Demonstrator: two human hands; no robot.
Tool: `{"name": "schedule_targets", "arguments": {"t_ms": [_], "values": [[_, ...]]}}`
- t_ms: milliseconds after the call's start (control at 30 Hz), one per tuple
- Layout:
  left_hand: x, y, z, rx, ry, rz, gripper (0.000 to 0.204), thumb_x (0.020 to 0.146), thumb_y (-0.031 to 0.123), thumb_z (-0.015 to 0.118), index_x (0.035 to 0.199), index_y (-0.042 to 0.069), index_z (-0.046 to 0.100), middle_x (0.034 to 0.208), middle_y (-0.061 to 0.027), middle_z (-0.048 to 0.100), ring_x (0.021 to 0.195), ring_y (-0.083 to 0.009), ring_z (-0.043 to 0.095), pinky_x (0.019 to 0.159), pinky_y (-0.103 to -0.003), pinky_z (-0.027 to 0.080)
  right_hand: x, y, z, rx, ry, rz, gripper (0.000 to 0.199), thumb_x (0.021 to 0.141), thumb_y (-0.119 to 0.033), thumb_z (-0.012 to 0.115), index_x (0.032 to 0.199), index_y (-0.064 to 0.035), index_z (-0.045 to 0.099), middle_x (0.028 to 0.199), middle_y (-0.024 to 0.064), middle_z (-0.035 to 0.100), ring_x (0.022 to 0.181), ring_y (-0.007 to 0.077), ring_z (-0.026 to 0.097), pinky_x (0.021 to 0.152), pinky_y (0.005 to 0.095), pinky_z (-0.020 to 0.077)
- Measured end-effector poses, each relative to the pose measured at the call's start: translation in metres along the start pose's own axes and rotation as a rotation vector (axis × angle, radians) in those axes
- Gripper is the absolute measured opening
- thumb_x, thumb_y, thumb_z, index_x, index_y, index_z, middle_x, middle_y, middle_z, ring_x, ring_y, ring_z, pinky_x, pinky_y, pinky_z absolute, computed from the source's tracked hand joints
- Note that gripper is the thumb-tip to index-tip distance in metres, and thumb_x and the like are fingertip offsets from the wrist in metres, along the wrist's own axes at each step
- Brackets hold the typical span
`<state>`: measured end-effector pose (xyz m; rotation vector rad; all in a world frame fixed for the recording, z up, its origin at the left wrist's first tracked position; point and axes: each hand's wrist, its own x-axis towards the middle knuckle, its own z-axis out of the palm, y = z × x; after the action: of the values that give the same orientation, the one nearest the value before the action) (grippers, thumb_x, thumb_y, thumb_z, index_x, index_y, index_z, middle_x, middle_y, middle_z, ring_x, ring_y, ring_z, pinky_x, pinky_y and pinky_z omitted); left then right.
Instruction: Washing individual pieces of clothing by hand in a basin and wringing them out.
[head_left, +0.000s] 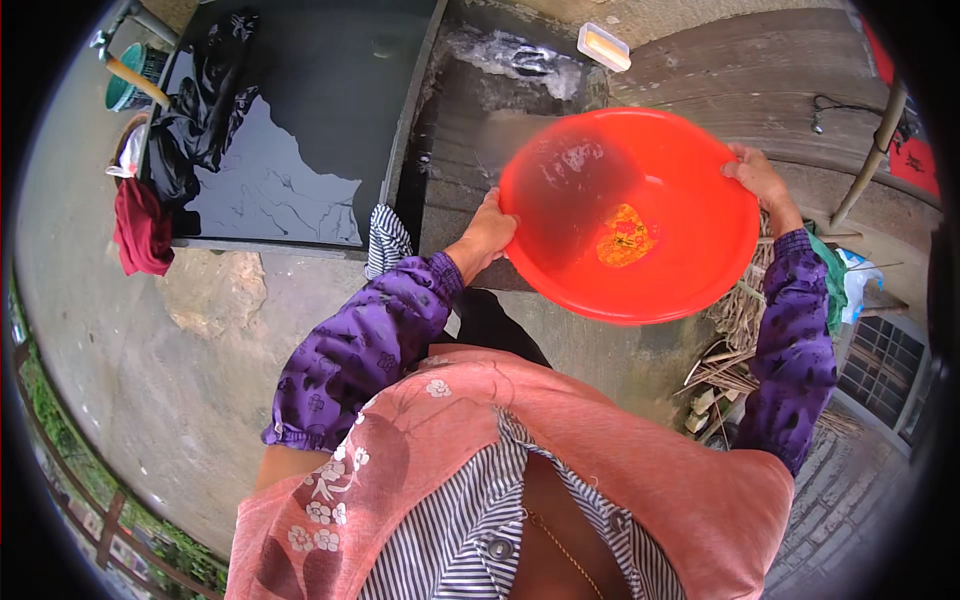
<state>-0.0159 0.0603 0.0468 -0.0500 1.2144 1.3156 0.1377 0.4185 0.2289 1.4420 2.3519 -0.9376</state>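
Between my two hands is a large round red plastic basin (695, 250), tilted toward its left side. My left hand (487, 230) grips the basin's left rim, and my right hand (758, 178) is closed on the rim at the upper right. A dark, blurred patch that looks like water or shadow covers the left part of the inside. A yellow-orange printed pattern (626, 237) shows on the basin's bottom. Beyond the left rim, a blurred streak, possibly water, lies over the wet stone slab (465, 150).
A tank of dark water (290, 190) stands at left, black cloth (205, 110) over its left side. A striped cloth (387, 240) hangs at its near corner, a maroon cloth (143, 228) at its left. A soap box (604, 47) lies far; dry sticks (725, 370) lie right.
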Motion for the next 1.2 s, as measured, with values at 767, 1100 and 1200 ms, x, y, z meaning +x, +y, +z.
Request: {"name": "schedule_targets", "arguments": {"t_ms": [767, 1100, 1200], "values": [[0.027, -0.038, 0.015, -0.341, -0.433, -0.322, 0.038, 0.082, 0.002, 0.052, 0.118, 0.013, 0.047, 0.089, -0.0068, 0.061, 0.056, -0.0151, 0.059, 0.032, -0.026, 0.034, 0.027, -0.23, -0.028, -0.611, -0.265, 0.04, 0.049, 0.07, -0.024, 0.052, 0.114, -0.0013, 0.054, 0.088, 0.0024, 0.058, 0.071, 0.0104, 0.054, 0.051, 0.0242, 0.0426], [-0.038, 0.067, -0.071, -0.211, -0.013, 0.066, 0.06, 0.085, 0.004, 0.047, 0.139, 0.008, 0.022, 0.086, -0.0108, 0.059, 0.048, -0.0125, 0.052, 0.03, -0.025, 0.028, -0.011, -0.262, -0.018, -0.074, -0.129, -0.269, 0.043, 0.078, -0.016, 0.049, 0.118, -0.0017, 0.053, 0.098, 0.0064, 0.061, 0.084, 0.0128, 0.059, 0.073, 0.025, 0.0482], [-0.049, 0.094, -0.108, -0.2, 0.072, 0.222, 0.06, 0.088, 0.005, 0.046, 0.141, 0.007, 0.019, 0.088, -0.0102, 0.06, 0.048, -0.0117, 0.052, 0.031, -0.024, 0.029, -0.022, -0.295, -0.004, 0.014, -0.108, -0.404, 0.043, 0.08, -0.016, 0.051, 0.12, -0.001, 0.052, 0.103, 0.0076, 0.061, 0.09, 0.0141, 0.059, 0.079, 0.0258, 0.0474]]}}
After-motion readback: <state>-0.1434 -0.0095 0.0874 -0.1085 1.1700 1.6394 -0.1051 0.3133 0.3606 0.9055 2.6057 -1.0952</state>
